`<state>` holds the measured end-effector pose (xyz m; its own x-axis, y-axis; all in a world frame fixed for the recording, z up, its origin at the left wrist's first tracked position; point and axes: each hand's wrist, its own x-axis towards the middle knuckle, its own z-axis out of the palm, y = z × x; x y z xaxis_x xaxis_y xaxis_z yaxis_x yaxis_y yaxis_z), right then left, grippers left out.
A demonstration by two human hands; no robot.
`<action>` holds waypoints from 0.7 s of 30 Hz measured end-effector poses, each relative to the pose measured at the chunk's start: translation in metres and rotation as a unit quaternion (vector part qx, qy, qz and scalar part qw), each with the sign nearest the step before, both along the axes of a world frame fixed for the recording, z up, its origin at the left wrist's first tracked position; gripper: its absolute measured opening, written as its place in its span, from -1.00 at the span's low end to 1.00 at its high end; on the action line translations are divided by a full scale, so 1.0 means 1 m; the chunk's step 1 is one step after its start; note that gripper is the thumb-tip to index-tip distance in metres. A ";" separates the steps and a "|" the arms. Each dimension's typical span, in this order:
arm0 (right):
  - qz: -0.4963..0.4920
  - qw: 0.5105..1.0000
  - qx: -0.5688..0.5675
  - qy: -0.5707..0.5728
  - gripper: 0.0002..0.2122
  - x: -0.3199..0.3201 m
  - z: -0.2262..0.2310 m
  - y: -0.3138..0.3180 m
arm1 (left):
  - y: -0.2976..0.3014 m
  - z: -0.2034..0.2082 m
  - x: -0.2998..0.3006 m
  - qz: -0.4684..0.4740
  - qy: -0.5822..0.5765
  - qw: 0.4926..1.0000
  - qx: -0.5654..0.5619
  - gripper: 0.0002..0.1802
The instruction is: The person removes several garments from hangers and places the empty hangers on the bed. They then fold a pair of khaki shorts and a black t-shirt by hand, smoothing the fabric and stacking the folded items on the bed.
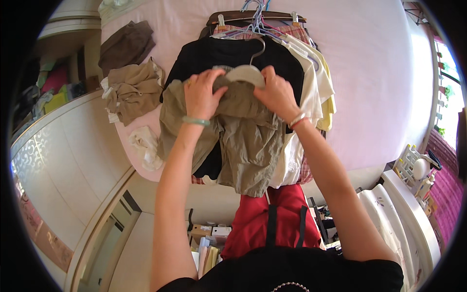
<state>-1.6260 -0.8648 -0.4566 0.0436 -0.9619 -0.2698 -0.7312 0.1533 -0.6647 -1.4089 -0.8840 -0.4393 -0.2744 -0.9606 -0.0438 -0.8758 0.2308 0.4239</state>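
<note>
A pair of olive-khaki trousers (250, 155) hangs from my hands over the pile of clothes, its legs drooping toward me. At the left side of the waistband, my left hand (202, 95) is closed on the cloth, thumb bent inward. My right hand (278, 95) grips the other side, where the end of a cream-coloured hanger (245, 74) meets the waistband. The hanger's metal hook points away from me. How far the hanger reaches into the waistband is hidden by cloth and fingers. Beneath the trousers lies a black top (194, 56) on the pile.
White and yellow shirts (311, 87) on hangers stick out at the pile's right. To the left on the pink bed sheet (365, 73) lie a dark brown garment (127, 46), a crumpled tan garment (134, 90) and a white cloth (145, 147). A white cabinet (73, 141) flanks the bed.
</note>
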 end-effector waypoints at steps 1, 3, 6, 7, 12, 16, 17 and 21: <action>0.017 0.999 0.045 0.013 -0.67 0.000 0.011 0.015 | 0.014 0.008 0.002 -0.012 -0.001 1.000 0.000 -0.54; 0.039 0.999 0.030 0.022 -0.70 -0.001 0.033 0.051 | 0.043 0.028 0.004 -0.026 0.010 1.000 0.011 -0.58; 0.080 0.996 0.034 0.001 -0.72 -0.001 0.067 0.098 | 0.088 0.064 0.015 -0.012 -0.013 0.994 0.109 -0.59; 0.078 0.997 0.019 -0.019 -0.73 -0.003 0.075 0.114 | 0.104 0.070 0.020 -0.021 0.012 0.995 0.097 -0.59; 0.139 0.988 0.035 -0.051 -0.70 -0.030 0.137 0.191 | 0.192 0.100 0.038 -0.063 0.061 0.981 0.170 -0.55; 0.166 0.982 0.049 -0.080 -0.74 -0.059 0.184 0.247 | 0.255 0.133 0.033 -0.028 0.147 0.943 0.296 -0.58; 0.167 0.981 0.050 -0.084 -0.75 -0.065 0.195 0.256 | 0.268 0.140 0.030 -0.021 0.177 0.938 0.297 -0.58; 0.124 0.987 0.048 -0.090 -0.78 -0.086 0.219 0.290 | 0.284 0.162 0.015 -0.040 0.261 0.936 0.232 -0.60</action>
